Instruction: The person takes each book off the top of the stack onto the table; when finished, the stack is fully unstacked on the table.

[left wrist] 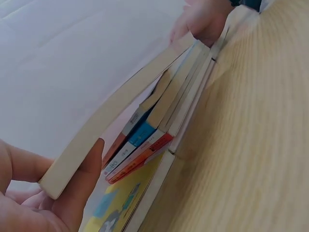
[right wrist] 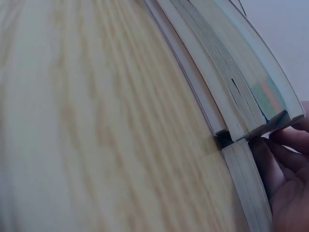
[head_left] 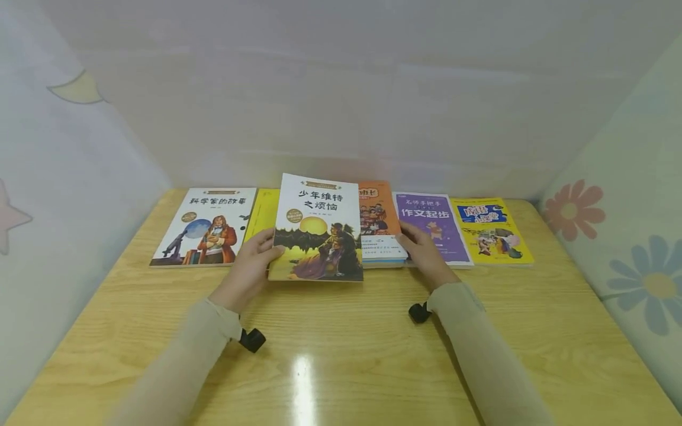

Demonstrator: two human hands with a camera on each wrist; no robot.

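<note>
Across the wood table (head_left: pixel 330 331): books side by side, lying flat, with an uneven stack (head_left: pixel 382 251) mid-row. Left wrist view shows spines out of line in the stack; judged liable to slide if pushed from the right.

Sunset book (head_left: pixel 319 236): raised and tilted, partly overlapping the stack in the head view, far end close to the stack top; contact there cannot be told. Supported visibly at its left edge only, so the free end could droop, catch the top cover and drag it askew.

Flat neighbours: scientist book (head_left: pixel 210 228) and a partly hidden yellow book (head_left: pixel 261 213) to the left; purple book (head_left: pixel 434 228), then a second yellow book (head_left: pixel 495 232) to the right. Purple one lies just beside the stack, so a sideways shove could shift it too.

Left hand (head_left: pixel 250 263): thumb over the cover, fingers behind, pinching the sunset book. Risk: a loosened pinch lets it twist or fall onto the row.

Right hand (head_left: pixel 426 254): fingers at the stack's right edge; gripping or merely touching, cannot tell. Risk: fingertips get trapped between stack and purple book, bending a cover corner
</note>
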